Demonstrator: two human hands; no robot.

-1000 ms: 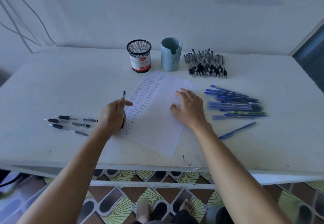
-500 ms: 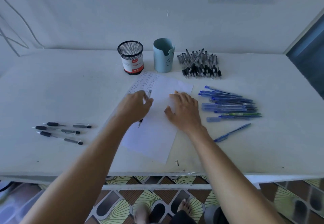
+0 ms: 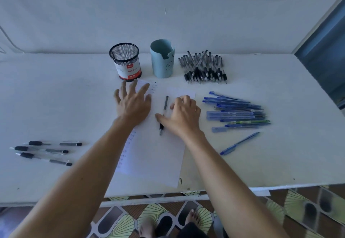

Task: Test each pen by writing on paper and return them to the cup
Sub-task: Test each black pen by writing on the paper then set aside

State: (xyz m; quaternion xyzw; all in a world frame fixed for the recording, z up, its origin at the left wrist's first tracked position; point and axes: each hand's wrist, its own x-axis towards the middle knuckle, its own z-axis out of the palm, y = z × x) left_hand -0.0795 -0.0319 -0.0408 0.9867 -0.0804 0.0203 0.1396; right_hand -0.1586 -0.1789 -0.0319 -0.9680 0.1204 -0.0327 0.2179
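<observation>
While pen lies on paper, L hand is spread wide just left of it, holding nothing, nr mesh cup; R hand rests on paper, loosely curled, thumb across pen.

White table bears paper, cups, pens.

1. The head view looks from above the near edge of the table, forward and steeply down.
2. It faces the wall behind the table, whose far edge crosses the upper third of the frame.
3. It sits close: both forearms enter from the bottom corners, and the left hand and right hand lie near the centre, over the paper.
4. The wide lens also takes in the tiled floor below the near edge.
</observation>
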